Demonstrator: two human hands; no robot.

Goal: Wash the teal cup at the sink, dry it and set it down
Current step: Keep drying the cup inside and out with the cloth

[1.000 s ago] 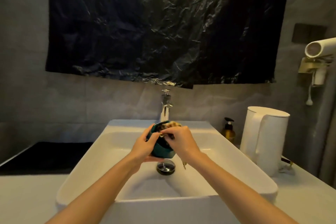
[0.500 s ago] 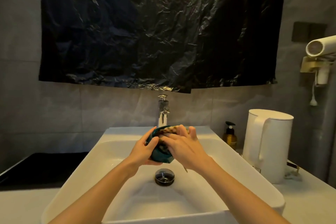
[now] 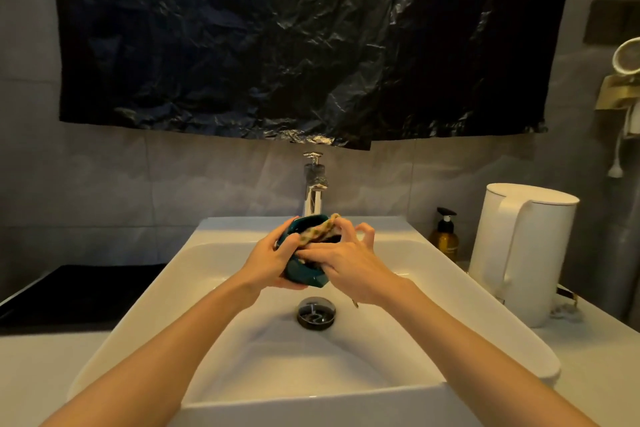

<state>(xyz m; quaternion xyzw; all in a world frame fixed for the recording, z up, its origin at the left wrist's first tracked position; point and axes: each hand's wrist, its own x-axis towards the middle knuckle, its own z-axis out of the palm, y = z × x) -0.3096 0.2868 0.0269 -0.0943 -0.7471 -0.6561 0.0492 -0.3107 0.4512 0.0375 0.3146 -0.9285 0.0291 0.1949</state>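
Grip first: left hand (image 3: 273,260) wraps the teal cup (image 3: 306,276) from the side, and right hand (image 3: 346,260) pinches a spotted cloth (image 3: 320,230) pushed into the cup's mouth.
Cup's held tilted in mid-air over the middle of the sink (image 3: 242,225), just in front of the faucet (image 3: 313,191) and above the drain (image 3: 316,313), clear of the basin. Prob. mid-wipe on the inside; can't tell if that's the wash or the dry, as no water stream shows. Set-down isn't done yet, and maybe rinse and dry too. Around: white kettle (image 3: 519,253) near the table's right edge, soap bottle (image 3: 444,236) at the back btw sink and kettle, dark panel (image 3: 69,288) at the table's left end, black plastic sheet (image 3: 294,38) on the wall. Nothing blocks the hands. The kettle crowds the right side, so free table there looks tight for a landing spot.
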